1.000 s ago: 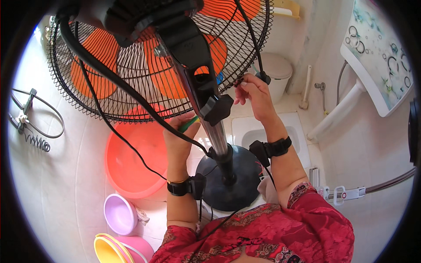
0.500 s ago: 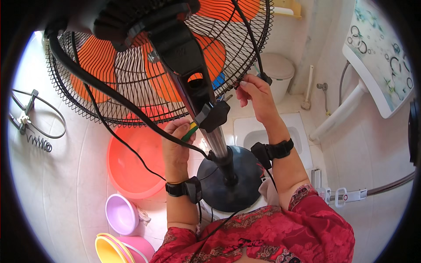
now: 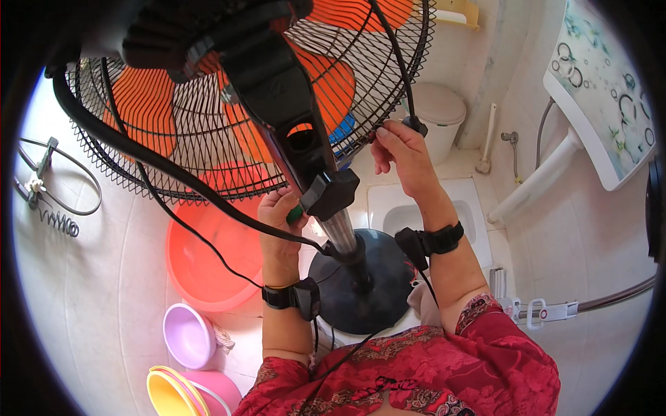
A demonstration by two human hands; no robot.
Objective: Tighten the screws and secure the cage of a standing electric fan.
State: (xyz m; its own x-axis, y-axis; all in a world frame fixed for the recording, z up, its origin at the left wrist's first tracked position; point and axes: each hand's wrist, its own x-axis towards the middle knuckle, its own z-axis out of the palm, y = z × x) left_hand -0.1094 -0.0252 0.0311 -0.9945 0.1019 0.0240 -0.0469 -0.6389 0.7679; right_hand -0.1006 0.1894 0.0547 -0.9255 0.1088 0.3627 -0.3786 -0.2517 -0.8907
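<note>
A black standing fan with a wire guard (image 3: 194,170) and orange blades (image 3: 142,111) rises in front of me, tilted on its metal pole (image 3: 337,232). At the guard's right lower rim, my right hand (image 3: 404,158) is closed, thumb and forefinger pinching the edge wires. My left hand (image 3: 279,215), left of the pole, is closed around a green-handled tool (image 3: 295,213). The black clamp knob (image 3: 331,194) and the pole hide the tool's far end, so its kind does not show. The round black base (image 3: 361,298) stands below.
An orange basin (image 3: 208,270), a lilac basin (image 3: 189,336) and a yellow bucket (image 3: 170,395) stand at the left. Behind my right arm is a squat toilet (image 3: 444,208), with a lidded bin (image 3: 440,114) beyond. A power cord (image 3: 201,239) hangs across the left.
The fan head and knob have shifted slightly left in the picture. The tool's yellow-green handle has turned and slipped further out of sight behind the pole. My right hand stays at the guard's rim.
</note>
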